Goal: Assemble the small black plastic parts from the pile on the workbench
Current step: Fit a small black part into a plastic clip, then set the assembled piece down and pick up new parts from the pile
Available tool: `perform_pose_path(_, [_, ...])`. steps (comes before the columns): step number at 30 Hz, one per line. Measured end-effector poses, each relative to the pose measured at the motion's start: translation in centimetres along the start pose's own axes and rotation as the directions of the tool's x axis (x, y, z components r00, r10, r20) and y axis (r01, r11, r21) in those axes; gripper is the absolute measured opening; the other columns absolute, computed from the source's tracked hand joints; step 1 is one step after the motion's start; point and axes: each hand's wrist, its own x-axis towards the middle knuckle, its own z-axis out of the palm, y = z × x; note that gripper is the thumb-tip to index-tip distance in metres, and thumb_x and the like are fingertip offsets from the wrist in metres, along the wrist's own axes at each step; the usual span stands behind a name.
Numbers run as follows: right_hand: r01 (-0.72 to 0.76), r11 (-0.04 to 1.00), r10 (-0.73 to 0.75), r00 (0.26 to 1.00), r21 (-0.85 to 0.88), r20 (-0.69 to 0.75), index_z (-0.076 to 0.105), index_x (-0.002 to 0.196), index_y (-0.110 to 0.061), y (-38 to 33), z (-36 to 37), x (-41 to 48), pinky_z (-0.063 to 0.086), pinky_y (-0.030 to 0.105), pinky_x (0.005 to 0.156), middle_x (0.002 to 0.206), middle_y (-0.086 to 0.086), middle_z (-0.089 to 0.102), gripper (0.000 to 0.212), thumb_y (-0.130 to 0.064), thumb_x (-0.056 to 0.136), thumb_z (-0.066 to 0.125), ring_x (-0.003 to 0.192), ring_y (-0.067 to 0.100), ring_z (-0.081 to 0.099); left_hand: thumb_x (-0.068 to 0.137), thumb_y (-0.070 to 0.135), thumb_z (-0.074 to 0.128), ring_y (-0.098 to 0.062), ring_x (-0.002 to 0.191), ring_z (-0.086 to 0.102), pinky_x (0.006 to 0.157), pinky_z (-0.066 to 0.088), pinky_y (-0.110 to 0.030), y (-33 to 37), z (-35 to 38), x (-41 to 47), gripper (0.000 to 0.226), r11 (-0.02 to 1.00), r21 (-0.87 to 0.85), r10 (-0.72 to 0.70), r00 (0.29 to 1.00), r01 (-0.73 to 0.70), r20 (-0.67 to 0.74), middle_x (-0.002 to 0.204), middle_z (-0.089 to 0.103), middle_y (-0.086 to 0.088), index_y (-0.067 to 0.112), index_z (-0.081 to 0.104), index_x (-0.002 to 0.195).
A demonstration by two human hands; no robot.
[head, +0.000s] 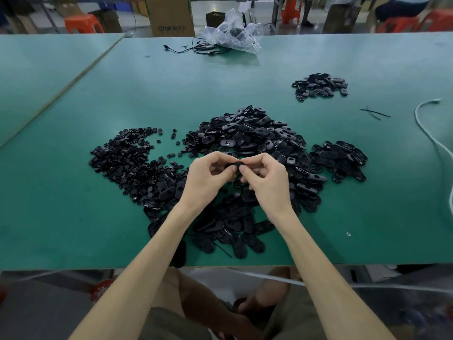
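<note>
Pinching one small black part (234, 165) between both hands above the green workbench (61, 217).

The left hand (208, 179) and the right hand (266, 184) meet at the fingertips, each with fingers curled and thumb and forefinger gripping one end of the part; the part is raised over the near side of the main pile of oval parts (247, 139), which spreads from the hands towards 12 o'clock and back towards 6 o'clock under the wrists; a pile of small round parts (127, 163) lies at 9 o'clock; a smaller oval heap (339, 159) sits at 3 o'clock, just beside the main pile; a separate heap (320, 87) lies well apart at 1 o'clock; a clear plastic bag (232, 33) and black cables (196, 48) rest at the far edge at 12 o'clock; a white cable (431, 143) runs along the bench at 3 o'clock.
</note>
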Motion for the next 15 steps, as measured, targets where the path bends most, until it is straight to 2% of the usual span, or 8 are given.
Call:
perform_pose_path(3, [0.010,1.000,-0.009,1.000,0.012,-0.023,0.071,0.104,-0.016,-0.1,0.1,0.0,0.052,0.022,0.057,0.086,0.000,0.077,0.012,-0.006,0.096,0.071,0.072,0.013,0.073,0.093,0.006,0.074,-0.014,0.087,0.073,0.084,0.059,-0.030,0.4,0.2,0.2,0.014,0.993,0.118,0.033,0.999,-0.030,-0.019,0.094,0.077,0.005,0.014,0.076,0.103])
perform_pose_path(6, [0.015,1.000,-0.016,0.998,-0.008,-0.058,0.069,0.111,-0.017,0.0,0.1,0.1,0.053,0.023,0.061,0.092,0.000,0.075,0.016,-0.007,0.099,0.067,0.076,0.013,0.074,0.092,0.008,0.074,-0.004,0.088,0.068,0.080,0.051,-0.013,1.4,0.2,1.1,0.017,0.967,0.247,0.069,0.998,-0.064,-0.011,0.093,0.074,0.013,0.023,0.075,0.100])
perform_pose_path(9, [0.007,1.000,-0.008,0.999,-0.023,-0.053,0.070,0.109,-0.016,0.2,0.1,0.2,0.052,0.021,0.063,0.090,0.001,0.077,0.014,-0.006,0.100,0.065,0.075,0.012,0.074,0.093,0.008,0.072,0.000,0.089,0.066,0.081,0.042,-0.003,3.1,0.1,2.3,0.016,0.935,0.342,0.102,0.995,-0.095,-0.003,0.097,0.071,0.012,0.021,0.074,0.103])
perform_pose_path(12, [0.006,0.999,-0.007,1.000,-0.048,-0.019,0.070,0.105,-0.013,0.1,0.2,0.2,0.050,0.017,0.062,0.085,0.000,0.077,0.012,-0.005,0.100,0.064,0.070,0.010,0.072,0.093,0.008,0.071,0.007,0.084,0.062,0.077,0.043,-0.004,5.1,0.7,3.6,0.014,0.924,0.366,0.116,0.993,-0.114,0.017,0.094,0.070,0.012,0.018,0.075,0.103])
perform_pose_path(15, [0.017,0.994,-0.018,1.000,-0.112,-0.011,0.068,0.095,-0.013,0.0,0.2,0.3,0.046,0.011,0.059,0.072,-0.007,0.072,0.013,-0.003,0.099,0.061,0.059,0.002,0.064,0.093,0.008,0.072,0.006,0.080,0.065,0.076,0.048,-0.005,7.1,2.6,5.0,0.015,0.942,0.315,0.085,0.991,-0.113,0.101,0.092,0.074,0.011,0.016,0.078,0.103])
